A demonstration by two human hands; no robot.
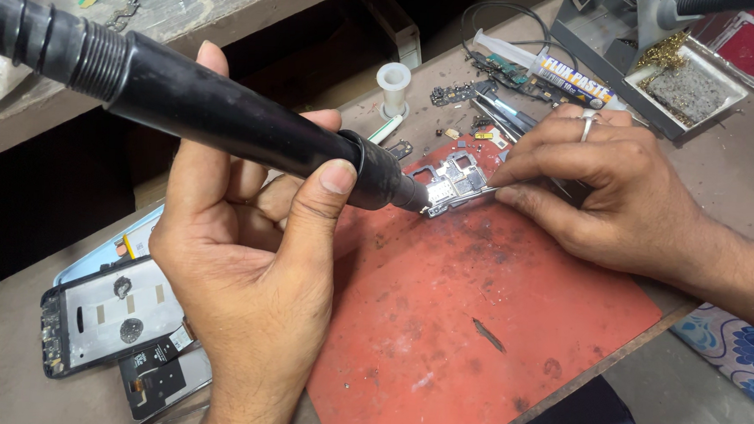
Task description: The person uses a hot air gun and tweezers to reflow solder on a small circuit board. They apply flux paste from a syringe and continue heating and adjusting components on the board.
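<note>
My left hand (247, 266) grips a black hot-air wand (229, 116) with a ribbed hose running off to the upper left. Its nozzle tip points at a small phone circuit board (454, 183) lying on a stained red work mat (465, 326). My right hand (602, 192), with a ring on one finger, pinches thin metal tweezers (486, 190) whose tips touch the right edge of the board.
A dismantled phone frame (105, 319) and a dark panel lie at lower left. Behind the board are a white spool (393, 77), a flux syringe (553, 71), loose small boards and tools, and a tray with brass wool (679, 77). A table edge runs lower right.
</note>
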